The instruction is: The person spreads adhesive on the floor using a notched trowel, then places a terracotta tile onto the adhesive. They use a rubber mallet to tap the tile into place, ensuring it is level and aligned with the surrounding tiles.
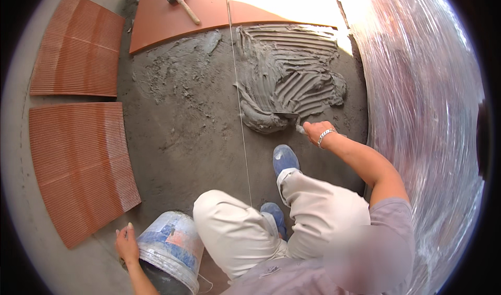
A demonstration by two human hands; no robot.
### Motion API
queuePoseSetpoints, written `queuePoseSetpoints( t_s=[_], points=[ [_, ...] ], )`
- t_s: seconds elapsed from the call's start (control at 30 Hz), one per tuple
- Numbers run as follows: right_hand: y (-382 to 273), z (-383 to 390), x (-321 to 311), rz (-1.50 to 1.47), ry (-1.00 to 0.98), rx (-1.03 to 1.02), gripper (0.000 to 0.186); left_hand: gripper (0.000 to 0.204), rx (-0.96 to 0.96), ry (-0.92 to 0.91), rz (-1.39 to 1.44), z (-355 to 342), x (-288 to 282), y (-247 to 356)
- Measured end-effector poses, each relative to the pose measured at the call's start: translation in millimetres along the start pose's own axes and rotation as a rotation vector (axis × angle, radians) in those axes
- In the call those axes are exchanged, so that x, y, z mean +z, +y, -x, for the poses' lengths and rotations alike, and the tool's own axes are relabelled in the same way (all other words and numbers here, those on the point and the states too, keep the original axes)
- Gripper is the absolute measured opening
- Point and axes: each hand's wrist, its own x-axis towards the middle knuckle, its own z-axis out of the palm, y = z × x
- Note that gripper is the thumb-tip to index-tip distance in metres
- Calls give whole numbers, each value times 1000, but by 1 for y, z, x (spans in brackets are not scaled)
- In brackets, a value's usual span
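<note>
My right hand (317, 133) is closed around the handle of a trowel (286, 115), whose blade lies against a heap of wet grey mortar (263, 120). Beyond the blade, spread mortar (308, 70) bears curved, combed ridges. At the lower left, my left hand (127, 244) is beside the rim of a stained white and blue bucket (169, 243). Its fingers are partly bent and apart, with nothing visible in them. The bucket leans with its mouth toward me, and its inside looks dark.
Smooth reddish tiles (156, 26) lie at the far side, with a mallet (182, 5) on them. Ribbed tiles (78, 164) rest along the left. A taut string (241, 133) crosses the grey bed. Plastic-wrapped material (417, 96) stands at right. My blue shoes (285, 159) are on the bed.
</note>
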Motion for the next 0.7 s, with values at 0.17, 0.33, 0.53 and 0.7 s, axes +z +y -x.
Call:
queuePoseSetpoints(
  t_s=[0.17,0.33,0.53,0.7],
  points=[
    [8,38,-11,61,-37,-10,16,43,-14,-79,11,-3,-2,-2],
    [19,3,-28,-80,202,89,21,45,9,-141,104,-8,1,-9],
    [-7,-6,34,-14,48,-65,15,41,-2,-73,173,-6,1,-7],
    [-3,52,66,-38,-71,-38,16,40,11,-66,231,-7,2,-7]
  ],
)
